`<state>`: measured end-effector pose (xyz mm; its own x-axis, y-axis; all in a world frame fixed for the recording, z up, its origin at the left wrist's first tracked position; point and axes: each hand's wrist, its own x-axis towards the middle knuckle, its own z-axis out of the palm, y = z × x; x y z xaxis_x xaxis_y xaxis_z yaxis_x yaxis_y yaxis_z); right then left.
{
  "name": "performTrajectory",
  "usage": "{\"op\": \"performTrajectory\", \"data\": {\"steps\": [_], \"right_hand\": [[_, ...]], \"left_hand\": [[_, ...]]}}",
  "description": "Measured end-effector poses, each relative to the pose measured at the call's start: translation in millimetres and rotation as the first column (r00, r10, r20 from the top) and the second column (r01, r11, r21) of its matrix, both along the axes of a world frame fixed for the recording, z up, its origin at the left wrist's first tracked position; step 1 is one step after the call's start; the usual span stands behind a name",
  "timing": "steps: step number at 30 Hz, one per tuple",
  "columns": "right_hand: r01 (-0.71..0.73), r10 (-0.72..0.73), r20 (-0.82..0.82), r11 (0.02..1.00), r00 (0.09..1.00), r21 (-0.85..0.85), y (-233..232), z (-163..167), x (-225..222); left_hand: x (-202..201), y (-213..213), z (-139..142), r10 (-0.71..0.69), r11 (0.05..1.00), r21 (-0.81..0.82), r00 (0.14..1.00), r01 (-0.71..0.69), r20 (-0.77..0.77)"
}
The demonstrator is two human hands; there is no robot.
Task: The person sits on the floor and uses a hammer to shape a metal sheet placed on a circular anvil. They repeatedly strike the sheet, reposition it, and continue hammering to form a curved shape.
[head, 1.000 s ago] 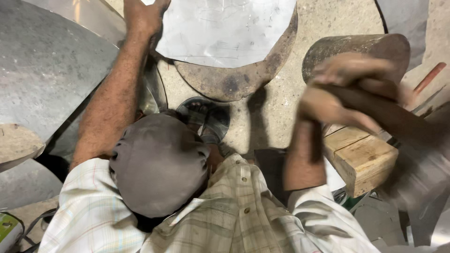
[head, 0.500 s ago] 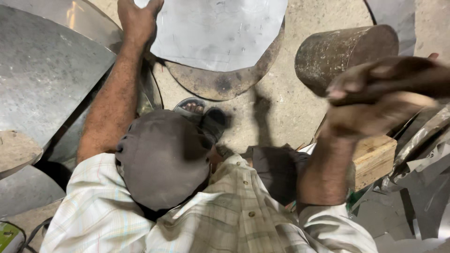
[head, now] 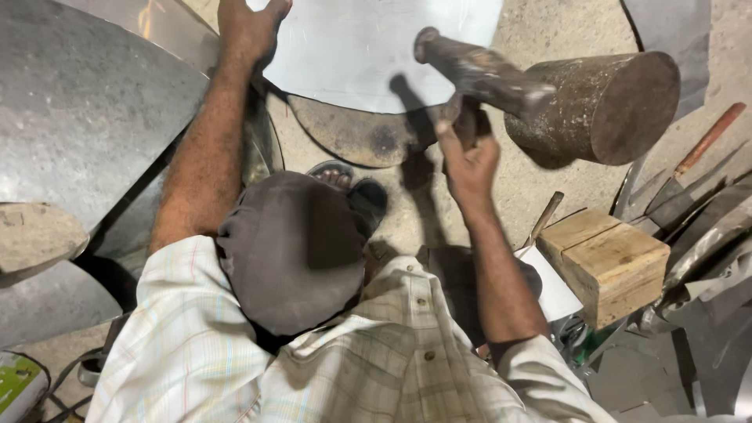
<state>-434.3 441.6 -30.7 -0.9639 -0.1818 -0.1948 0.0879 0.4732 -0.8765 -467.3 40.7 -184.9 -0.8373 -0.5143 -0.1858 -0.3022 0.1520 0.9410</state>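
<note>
My left hand [head: 251,27] reaches forward and presses on the left edge of a pale, flat metal sheet [head: 368,47]. The sheet lies over a round, rusty dished form [head: 352,137] on the floor. My right hand [head: 468,157] is closed around the short handle of a hammer. Its long dark cylindrical head [head: 478,70] hangs just over the sheet's right part and casts a shadow on it. A grey cap [head: 290,251] and a checked shirt fill the lower middle of the view.
A thick rusty steel cylinder [head: 611,102] lies right of the hammer. A wooden block [head: 611,262] stands at lower right, with metal scraps and a red-handled tool [head: 705,141] beyond. Large curved grey metal sheets [head: 78,110] fill the left. A sandalled foot [head: 345,176] shows below the form.
My right hand has swung the hammer from raised at the right, down and left over the sheet. My left hand has stayed on the sheet's edge.
</note>
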Motion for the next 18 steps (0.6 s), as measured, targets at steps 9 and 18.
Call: {"op": "performTrajectory", "data": {"steps": [9, 18], "right_hand": [[-0.274, -0.146, -0.695, 0.847, 0.704, -0.456, 4.3, 187.1, -40.8], [-0.103, -0.018, 0.362, 0.944, 0.932, 0.313, -35.2, -1.3, 5.3]], "left_hand": [[-11.2, 31.2, 2.8, 0.371, 0.899, -0.323, 0.905, -0.295, 0.207], [-15.3, 20.4, 11.8, 0.373, 0.908, -0.313, 0.880, -0.280, 0.295]]}}
